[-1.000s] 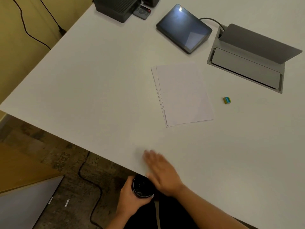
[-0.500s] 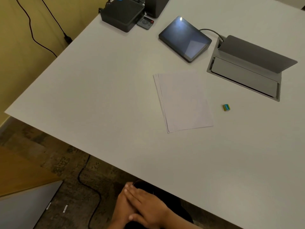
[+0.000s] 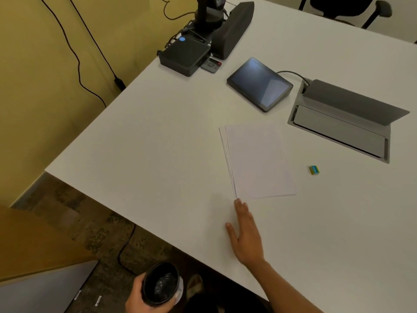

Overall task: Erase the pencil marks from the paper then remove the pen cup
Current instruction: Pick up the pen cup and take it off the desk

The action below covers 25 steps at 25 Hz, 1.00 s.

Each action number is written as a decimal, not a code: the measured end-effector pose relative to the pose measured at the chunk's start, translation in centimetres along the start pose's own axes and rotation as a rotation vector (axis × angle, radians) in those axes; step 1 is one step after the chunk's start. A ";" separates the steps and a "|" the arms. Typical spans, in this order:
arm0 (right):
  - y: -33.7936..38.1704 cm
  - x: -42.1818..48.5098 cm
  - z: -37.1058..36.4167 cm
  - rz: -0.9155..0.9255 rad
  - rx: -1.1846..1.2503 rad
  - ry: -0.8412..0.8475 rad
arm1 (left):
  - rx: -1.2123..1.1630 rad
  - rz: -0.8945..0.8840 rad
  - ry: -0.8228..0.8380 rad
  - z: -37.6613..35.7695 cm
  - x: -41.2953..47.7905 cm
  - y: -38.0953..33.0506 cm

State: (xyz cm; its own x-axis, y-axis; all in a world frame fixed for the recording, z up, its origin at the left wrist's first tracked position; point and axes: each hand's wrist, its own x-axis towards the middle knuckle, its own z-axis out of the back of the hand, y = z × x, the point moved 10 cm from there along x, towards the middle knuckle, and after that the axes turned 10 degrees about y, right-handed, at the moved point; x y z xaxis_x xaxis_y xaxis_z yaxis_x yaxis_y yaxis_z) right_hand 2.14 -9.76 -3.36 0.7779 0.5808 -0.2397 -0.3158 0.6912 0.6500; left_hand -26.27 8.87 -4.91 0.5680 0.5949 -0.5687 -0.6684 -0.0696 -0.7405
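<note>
A thin stack of white paper point(image 3: 258, 160) lies on the white table point(image 3: 158, 143); I cannot make out any marks on it. A small green and blue eraser point(image 3: 314, 169) sits to its right, apart from it. My right hand point(image 3: 246, 233) lies flat and open on the table, fingertips just short of the paper's near left corner. My left hand point(image 3: 141, 300) holds a black pen cup point(image 3: 161, 283) below the table's near edge, above the floor. The cup's mouth faces me and its inside looks dark.
At the back stand a tablet point(image 3: 259, 83), a black box point(image 3: 184, 55), a remote point(image 3: 211, 64) and a speaker bar point(image 3: 231, 29). An open grey cable hatch point(image 3: 343, 123) is set into the table at right. Cables run over the floor. An office chair point(image 3: 345, 7) stands behind.
My right hand has come up from my lap and stretched forward onto the table toward the paper. The cup, covered half a second ago, shows again in my left hand. My view has tilted up.
</note>
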 end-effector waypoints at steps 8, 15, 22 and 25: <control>-8.3 3.9 5.3 -0.209 0.049 -0.015 | -0.073 -0.283 -0.154 0.2 6.2 -15.3; -10.8 6.1 6.3 -0.126 -0.114 -0.011 | -0.231 -0.360 -0.132 -7.3 17.9 -26.1; -11.7 6.5 7.1 -0.136 -0.185 -0.124 | -0.148 -0.478 -0.149 -11.1 24.6 -30.8; -12.0 6.5 7.1 -0.157 -0.175 -0.125 | -0.157 -0.498 -0.154 -12.0 26.2 -31.4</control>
State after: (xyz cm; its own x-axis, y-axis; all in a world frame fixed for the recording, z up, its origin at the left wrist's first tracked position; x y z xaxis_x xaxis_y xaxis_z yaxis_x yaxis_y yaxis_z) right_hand 14.87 -17.35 -7.60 0.8824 0.4104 -0.2300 -0.2666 0.8390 0.4743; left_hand 15.35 17.06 -0.84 0.7128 0.6961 -0.0855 -0.2500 0.1382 -0.9583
